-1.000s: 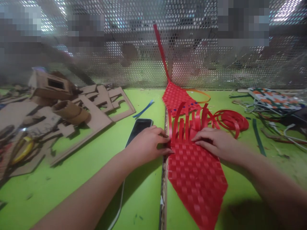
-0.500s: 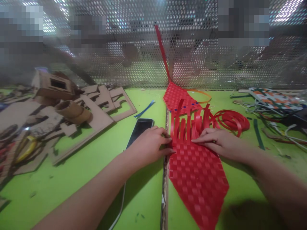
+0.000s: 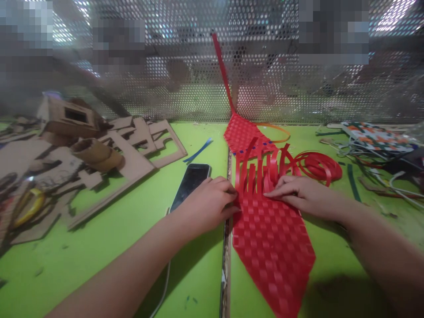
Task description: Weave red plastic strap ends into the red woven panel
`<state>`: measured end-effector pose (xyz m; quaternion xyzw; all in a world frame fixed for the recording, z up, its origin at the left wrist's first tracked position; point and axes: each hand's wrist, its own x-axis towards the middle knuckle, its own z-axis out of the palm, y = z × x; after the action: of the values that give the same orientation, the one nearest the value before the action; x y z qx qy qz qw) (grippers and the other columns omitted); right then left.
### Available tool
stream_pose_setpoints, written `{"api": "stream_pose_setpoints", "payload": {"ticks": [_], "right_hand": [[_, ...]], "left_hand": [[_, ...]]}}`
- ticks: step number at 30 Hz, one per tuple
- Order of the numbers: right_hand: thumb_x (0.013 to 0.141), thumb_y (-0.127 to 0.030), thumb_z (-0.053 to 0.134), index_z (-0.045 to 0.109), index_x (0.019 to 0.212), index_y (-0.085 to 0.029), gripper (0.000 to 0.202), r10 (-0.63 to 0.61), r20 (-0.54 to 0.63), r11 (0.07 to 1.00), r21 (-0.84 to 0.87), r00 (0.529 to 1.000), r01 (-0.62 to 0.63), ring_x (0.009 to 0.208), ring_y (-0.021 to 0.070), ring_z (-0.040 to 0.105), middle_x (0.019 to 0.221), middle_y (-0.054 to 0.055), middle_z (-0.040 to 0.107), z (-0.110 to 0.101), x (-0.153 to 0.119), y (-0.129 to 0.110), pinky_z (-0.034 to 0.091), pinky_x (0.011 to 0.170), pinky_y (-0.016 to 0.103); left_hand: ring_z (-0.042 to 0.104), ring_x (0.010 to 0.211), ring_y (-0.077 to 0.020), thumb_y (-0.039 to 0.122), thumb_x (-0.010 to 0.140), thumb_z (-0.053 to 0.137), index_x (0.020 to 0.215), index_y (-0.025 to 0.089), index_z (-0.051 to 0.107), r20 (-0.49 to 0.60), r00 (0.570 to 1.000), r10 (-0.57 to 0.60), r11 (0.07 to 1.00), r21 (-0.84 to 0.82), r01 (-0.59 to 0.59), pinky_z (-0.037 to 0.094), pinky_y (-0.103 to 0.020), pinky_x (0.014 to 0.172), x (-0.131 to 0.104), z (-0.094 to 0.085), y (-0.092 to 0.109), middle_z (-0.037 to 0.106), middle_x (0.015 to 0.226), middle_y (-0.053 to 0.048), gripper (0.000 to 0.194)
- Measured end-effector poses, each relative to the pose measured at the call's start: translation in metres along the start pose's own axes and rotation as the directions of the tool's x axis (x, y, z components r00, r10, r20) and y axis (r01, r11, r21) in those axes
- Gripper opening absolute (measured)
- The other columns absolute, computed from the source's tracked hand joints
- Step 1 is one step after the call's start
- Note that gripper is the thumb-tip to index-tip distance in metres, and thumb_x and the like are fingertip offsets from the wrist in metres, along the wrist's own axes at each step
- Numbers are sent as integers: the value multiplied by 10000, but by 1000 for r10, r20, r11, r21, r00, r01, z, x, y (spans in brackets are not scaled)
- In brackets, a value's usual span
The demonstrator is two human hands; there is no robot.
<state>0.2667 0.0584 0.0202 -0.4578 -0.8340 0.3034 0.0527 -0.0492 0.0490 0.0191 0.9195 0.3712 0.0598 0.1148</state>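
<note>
A red woven strip mat lies on the green table, its near end tapering to a point. Loose strips stand up from its far edge. My left hand grips the mat's left edge at the last woven row, thumb and fingers close together. From the other side, my right hand presses its closed fingertips on the base of the upright strips; which strip it pinches is partly hidden. Behind lies a second red woven piece with blue bits along one edge and a long strip rising from it.
A corded phone lies beside my left hand. Cardboard cut-outs and a cardboard tube crowd the left. Coiled red strip, cables and a multicoloured woven piece lie right. A perforated metal screen closes the back.
The view has shifted slightly, so the surroundings sit a little further left. Both hands keep their places on the mat; one upright strip near the left hand leans more to the right.
</note>
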Motion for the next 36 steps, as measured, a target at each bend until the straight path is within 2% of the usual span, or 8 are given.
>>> {"api": "stream_pose_setpoints", "payload": {"ticks": [7, 13, 19, 24, 26, 29, 33, 36], "right_hand": [[1064, -382, 485, 824, 1307, -379, 417, 13, 8, 999, -53, 1000, -12, 1076, 308, 688, 1167, 100, 755, -1, -1, 0, 527, 947, 458], [1078, -395, 475, 812, 1329, -363, 421, 24, 24, 999, -22, 999, -24, 1048, 281, 679, 1128, 87, 746, -1, -1, -2, 521, 954, 437], [1079, -401, 485, 814, 1321, -377, 410, 15, 15, 1000, -14, 1000, -15, 1046, 275, 678, 1128, 82, 742, 0, -1, -2, 520, 945, 430], [1066, -401, 508, 828, 1296, -371, 395, 28, 0, 1000, 6, 1000, -28, 1013, 271, 690, 1114, 83, 747, 0, -2, -5, 541, 919, 420], [1061, -406, 520, 832, 1287, -375, 386, 33, -7, 999, 13, 999, -33, 999, 269, 694, 1107, 82, 753, 0, -2, -6, 545, 909, 415], [1059, -408, 523, 829, 1291, -380, 385, 37, -3, 999, 15, 999, -37, 1021, 274, 695, 1132, 80, 755, 0, -2, -6, 540, 927, 418], [1065, -411, 511, 823, 1303, -378, 394, 43, 8, 999, 7, 999, -43, 1040, 279, 695, 1146, 80, 753, -1, -1, -7, 532, 942, 423], [1067, -411, 510, 821, 1308, -377, 396, 33, 12, 999, 4, 999, -33, 1041, 279, 696, 1143, 82, 754, -1, -1, -7, 531, 945, 427]], "left_hand": [[651, 1225, -336, 588, 965, 772, 1202, 209, 816, -46, 997, -61, 998, 7, 62, 464, -497, 992, -1, -2, -5, 765, 1267, -94, 449], [685, 1131, -278, 441, 1068, 663, 1158, 215, 821, -71, 997, -5, 1000, -28, 3, 438, -484, 1009, -2, -1, -6, 780, 1177, -79, 290], [681, 1097, -299, 557, 1016, 711, 1102, 193, 823, -25, 1000, 17, 999, 31, -16, 473, -471, 960, -6, -7, 10, 768, 1129, -97, 391], [670, 1050, -323, 469, 1049, 660, 1007, 179, 826, 14, 995, -96, 992, 81, 95, 508, -505, 944, -7, -9, 22, 749, 1037, -115, 337], [669, 1052, -322, 370, 1061, 621, 976, 188, 838, -9, 990, -140, 989, 39, 140, 517, -514, 954, -6, -6, 20, 740, 1028, -115, 296], [689, 1010, -285, 248, 1037, 582, 975, 210, 855, -46, 979, -198, 973, -129, 191, 543, -480, 956, -6, -1, 15, 740, 1037, -105, 282], [726, 903, -248, 329, 1035, 588, 977, 197, 841, -7, 938, -346, 867, -384, 317, 592, -403, 852, -5, 1, 14, 752, 1037, -103, 291], [730, 898, -261, 416, 1027, 612, 935, 196, 825, 17, 904, -427, 804, -449, 389, 588, -411, 849, -2, 1, 18, 758, 1005, -99, 319]]}}
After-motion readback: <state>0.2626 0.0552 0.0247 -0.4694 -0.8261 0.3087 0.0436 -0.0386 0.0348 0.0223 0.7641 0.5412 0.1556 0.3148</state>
